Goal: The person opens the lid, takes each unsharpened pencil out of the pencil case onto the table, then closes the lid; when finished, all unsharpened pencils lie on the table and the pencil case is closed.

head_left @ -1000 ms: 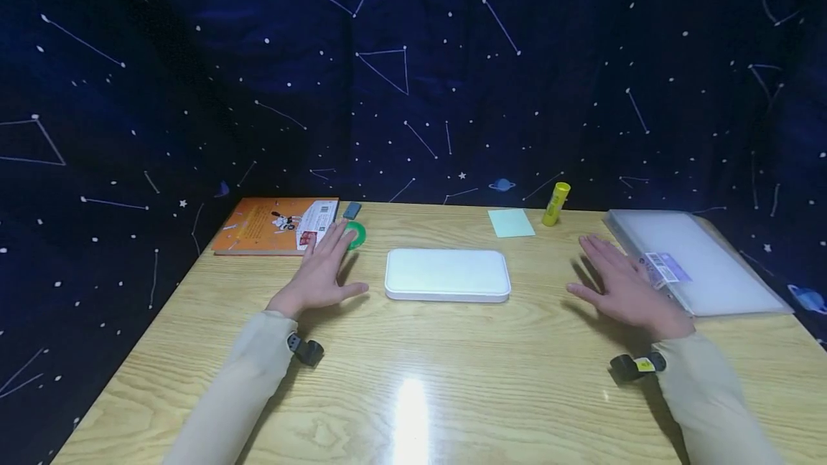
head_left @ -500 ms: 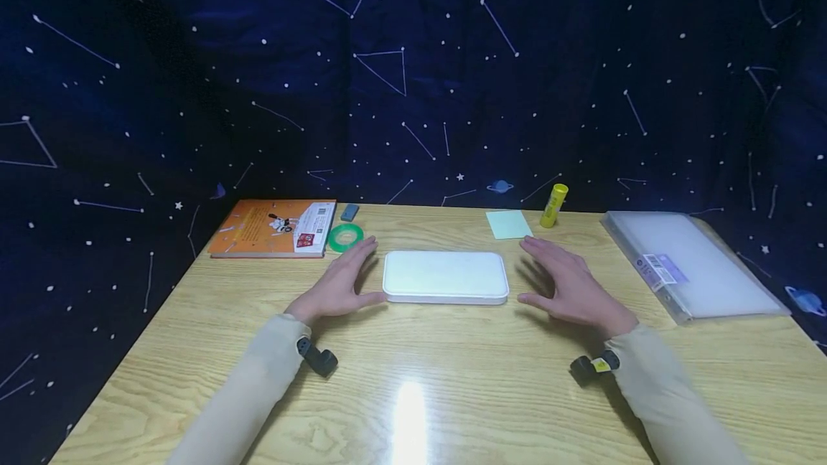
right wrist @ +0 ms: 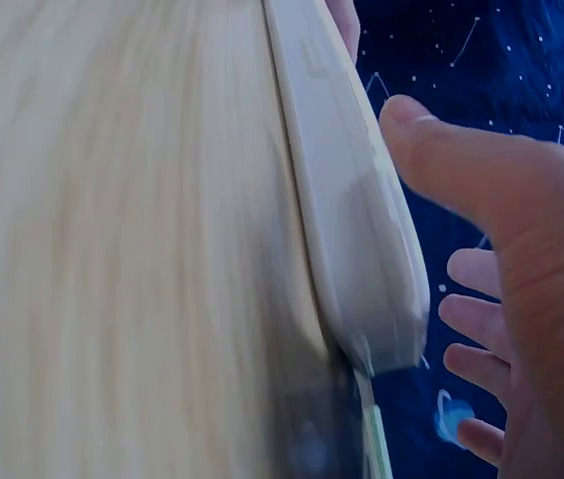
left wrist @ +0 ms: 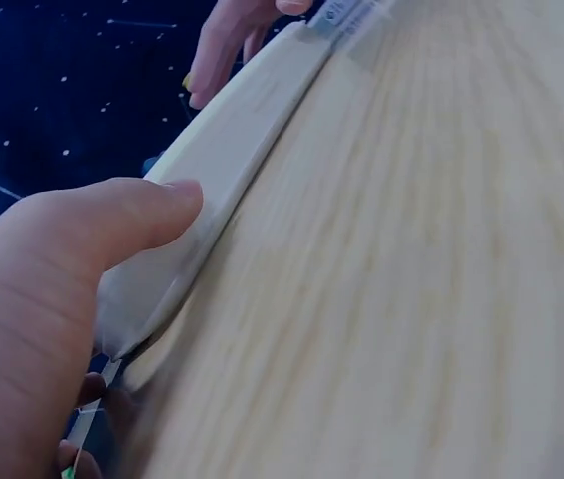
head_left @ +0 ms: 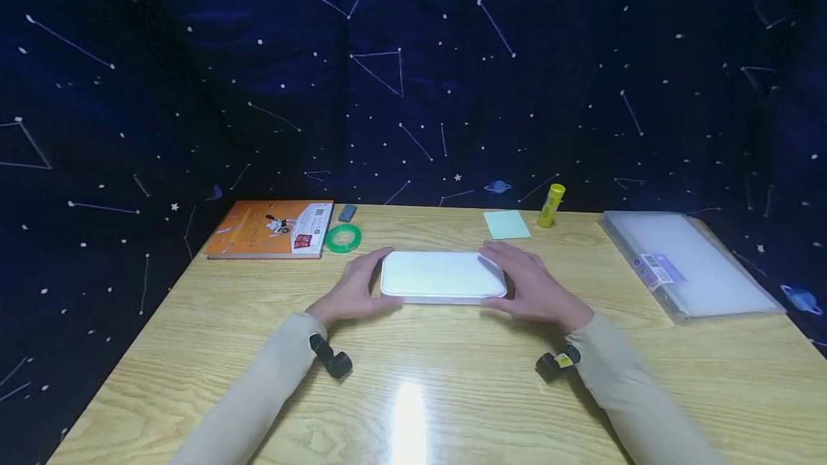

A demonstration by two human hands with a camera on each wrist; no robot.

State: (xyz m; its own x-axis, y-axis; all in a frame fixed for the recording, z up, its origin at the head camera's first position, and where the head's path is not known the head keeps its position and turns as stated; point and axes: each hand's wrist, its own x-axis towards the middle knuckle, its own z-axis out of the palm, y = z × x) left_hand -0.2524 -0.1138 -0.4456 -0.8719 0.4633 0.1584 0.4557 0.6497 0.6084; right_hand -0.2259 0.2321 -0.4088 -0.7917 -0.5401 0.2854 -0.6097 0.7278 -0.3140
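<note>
Both hands (head_left: pixel 446 291) have closed in on the flat, rounded white case (head_left: pixel 443 275).

Nothing legible for you here. Orange book (head_left: pixel 271 228), left of frame centre, has a white label with QR codes, print too small. Clear folder (head_left: pixel 688 264), right side, carries a barcode sticker, digits unreadable.

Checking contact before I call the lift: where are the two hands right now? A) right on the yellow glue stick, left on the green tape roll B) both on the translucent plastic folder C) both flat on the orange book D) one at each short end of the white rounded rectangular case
D: the left hand and right hand flank the white rounded rectangular case, thumbs at its near edge.
</note>
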